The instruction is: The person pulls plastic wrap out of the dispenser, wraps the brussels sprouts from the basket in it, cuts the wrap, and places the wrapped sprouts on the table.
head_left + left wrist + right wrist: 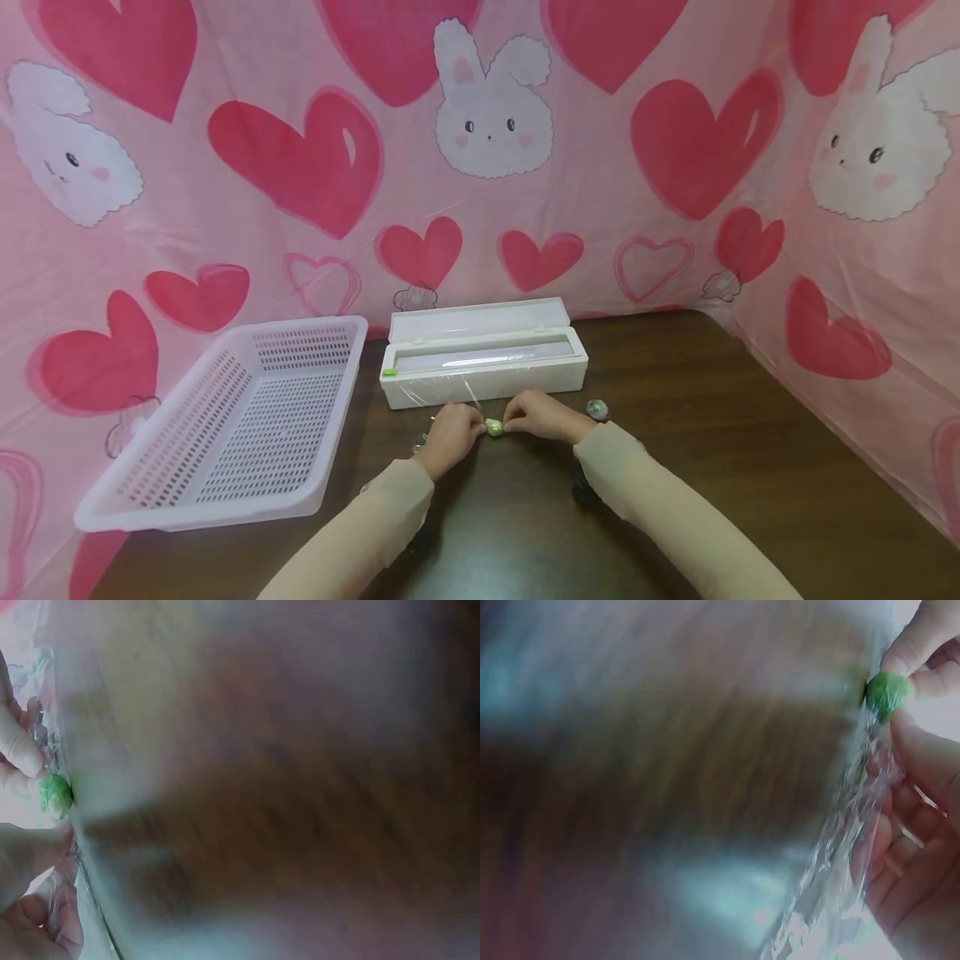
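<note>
A small round green vegetable (493,427), sprout-like in the wrist views, sits between my two hands just above the dark table. Clear cling film (832,870) covers it and runs up to the white dispenser box (483,385) behind. On its left side my left hand (452,433) pinches the film. My right hand (543,415) pinches film on the other side, thumb close against the green piece (889,696). In the left wrist view the film (54,900) is bunched in the left fingers. The dispenser's lid (480,317) stands raised, with a film roll inside.
A white perforated basket (347,400) occupies the table's left side. A green slider (389,372) sits on the dispenser's left end. The brown tabletop (712,433) extends to the right, and a pink heart-and-rabbit cloth (600,200) hangs behind.
</note>
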Demonstrator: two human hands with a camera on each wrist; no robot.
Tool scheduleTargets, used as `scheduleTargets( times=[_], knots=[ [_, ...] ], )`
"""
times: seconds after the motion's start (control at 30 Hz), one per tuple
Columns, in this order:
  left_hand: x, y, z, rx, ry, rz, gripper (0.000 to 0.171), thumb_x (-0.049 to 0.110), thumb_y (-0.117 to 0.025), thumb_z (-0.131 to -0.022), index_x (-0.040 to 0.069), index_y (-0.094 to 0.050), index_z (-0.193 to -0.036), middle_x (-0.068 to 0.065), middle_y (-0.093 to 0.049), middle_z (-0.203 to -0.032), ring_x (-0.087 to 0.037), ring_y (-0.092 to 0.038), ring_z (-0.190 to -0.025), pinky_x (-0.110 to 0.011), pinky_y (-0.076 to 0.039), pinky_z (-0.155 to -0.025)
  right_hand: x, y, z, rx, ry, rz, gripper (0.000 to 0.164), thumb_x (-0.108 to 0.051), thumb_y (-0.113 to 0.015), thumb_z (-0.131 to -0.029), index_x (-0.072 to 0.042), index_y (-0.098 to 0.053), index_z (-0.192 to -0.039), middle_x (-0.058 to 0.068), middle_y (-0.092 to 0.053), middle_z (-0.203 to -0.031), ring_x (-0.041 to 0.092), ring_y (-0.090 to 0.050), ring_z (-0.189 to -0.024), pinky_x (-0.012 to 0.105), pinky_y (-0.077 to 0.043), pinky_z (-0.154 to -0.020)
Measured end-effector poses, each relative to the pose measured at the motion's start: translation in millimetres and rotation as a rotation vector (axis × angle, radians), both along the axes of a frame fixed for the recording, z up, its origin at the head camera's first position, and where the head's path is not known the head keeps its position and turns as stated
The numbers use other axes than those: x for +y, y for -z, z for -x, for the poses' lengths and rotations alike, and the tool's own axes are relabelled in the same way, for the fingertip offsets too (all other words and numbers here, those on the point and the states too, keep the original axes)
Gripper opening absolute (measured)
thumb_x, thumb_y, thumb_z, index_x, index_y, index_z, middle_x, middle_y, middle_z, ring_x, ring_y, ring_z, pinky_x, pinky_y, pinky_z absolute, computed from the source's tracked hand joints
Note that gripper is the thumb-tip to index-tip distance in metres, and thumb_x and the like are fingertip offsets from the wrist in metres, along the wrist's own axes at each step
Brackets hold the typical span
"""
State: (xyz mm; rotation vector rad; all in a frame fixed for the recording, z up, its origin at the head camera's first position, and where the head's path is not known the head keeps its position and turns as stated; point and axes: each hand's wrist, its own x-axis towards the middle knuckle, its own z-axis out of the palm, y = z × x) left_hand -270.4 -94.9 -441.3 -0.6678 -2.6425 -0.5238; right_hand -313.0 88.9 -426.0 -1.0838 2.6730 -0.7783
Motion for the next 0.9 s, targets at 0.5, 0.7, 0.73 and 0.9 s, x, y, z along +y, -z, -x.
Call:
scheduleTargets(
  times=[0.5, 0.7, 0.73, 0.9],
  knots=[
    [-7, -7.7, -2.2, -0.133, 0.012, -0.038, 0.007, 0.012, -0.072, -0.078, 0.007, -0.067, -0.078, 0.0, -0.063, -0.074, -0.018, -0.058, -0.071, -0.033, -0.046, -0.066, 6, -14.1, -1.4, 0.037, -0.012, -0.053, 0.017, -0.023, -0.07, -0.082, -0.009, -0.071, -0.093, -0.006, -0.064, -0.086, 0.01, -0.057, -0.08, 0.032, -0.047, -0.074],
    [-15, -19.2, -3.9, -0.133, -0.02, -0.147, 0.014, 0.015, -0.07, -0.081, 0.005, -0.066, -0.089, -0.004, -0.064, -0.083, -0.019, -0.06, -0.075, -0.034, -0.047, -0.067, 7, -27.7, 3.0, 0.067, -0.047, 0.013, 0.016, -0.017, -0.066, -0.085, -0.004, -0.07, -0.094, -0.001, -0.065, -0.087, 0.014, -0.059, -0.08, 0.032, -0.048, -0.071],
    [-17, -21.3, -3.9, -0.124, -0.035, -0.161, 0.015, 0.016, -0.069, -0.082, 0.004, -0.066, -0.091, -0.005, -0.064, -0.083, -0.019, -0.06, -0.075, -0.034, -0.048, -0.067, 7, -29.8, 4.1, 0.076, -0.044, 0.013, 0.016, -0.017, -0.066, -0.086, -0.004, -0.07, -0.094, -0.001, -0.065, -0.087, 0.013, -0.059, -0.079, 0.031, -0.048, -0.07],
    [-24, -34.8, -4.2, -0.088, -0.125, -0.26, 0.019, 0.012, -0.066, -0.083, 0.002, -0.065, -0.098, -0.009, -0.061, -0.084, -0.024, -0.058, -0.077, -0.038, -0.047, -0.067, 1, -41.4, 8.7, 0.089, -0.016, 0.029, 0.016, -0.016, -0.066, -0.086, -0.004, -0.07, -0.096, -0.001, -0.065, -0.088, 0.01, -0.057, -0.076, 0.029, -0.048, -0.069]
  ],
)
